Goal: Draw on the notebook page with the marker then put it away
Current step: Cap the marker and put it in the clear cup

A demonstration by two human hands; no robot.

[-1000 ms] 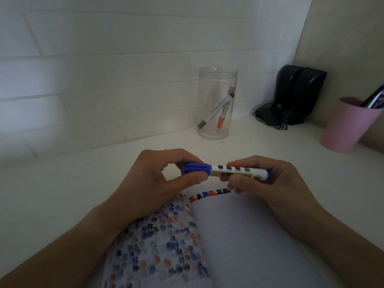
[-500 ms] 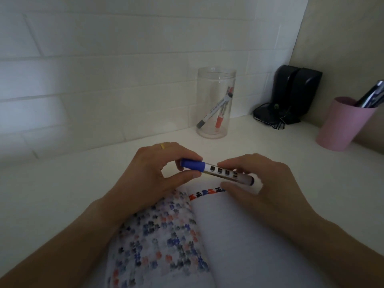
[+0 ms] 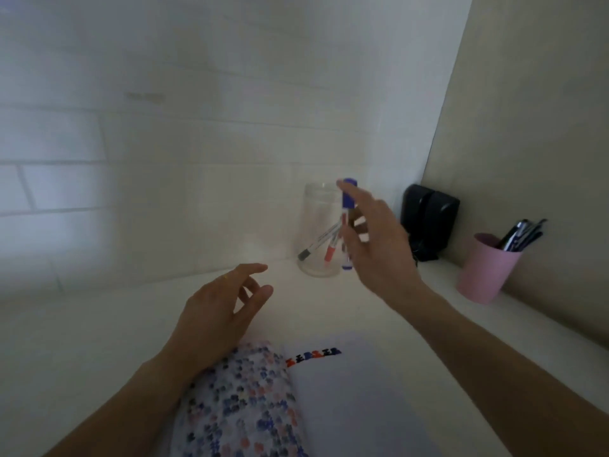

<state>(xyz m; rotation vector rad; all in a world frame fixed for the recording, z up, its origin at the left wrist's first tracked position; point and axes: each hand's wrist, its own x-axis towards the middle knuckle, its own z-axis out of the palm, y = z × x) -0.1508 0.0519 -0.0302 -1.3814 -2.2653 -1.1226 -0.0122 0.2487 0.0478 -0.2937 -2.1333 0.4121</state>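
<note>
While the right hand (image 3: 379,255) is reaching toward the centre right of the frame, its fingers (image 3: 354,196) are pinching the marker (image 3: 348,201) and holding it nearly upright, blue cap at the top. The marker is standing at the right side of the clear jar (image 3: 318,232); its lower end is showing near the jar's base, but motion blur is making it impossible to tell whether the marker is inside the jar or just in front of its wall. Two other pens, one with a dark tip and one with a red tip, are leaning inside the jar.

The left hand (image 3: 224,311) is hovering in the middle of the frame over the white surface (image 3: 82,341), its fingers released and loosely curled, grasping nothing. Its wrist is lying over the upper left corner of the notebook (image 3: 296,410), which is sitting open at the bottom centre of the frame. The notebook's left page is showing a dense pattern of blue, red and dark marks, and the right page is carrying a short row of red and blue marks along its top edge, the rest of it looking pale.

At the right of the frame a pink cup (image 3: 484,268) is holding several dark pens, and a black speaker (image 3: 428,216) is standing in the corner between the jar and the cup.
</note>
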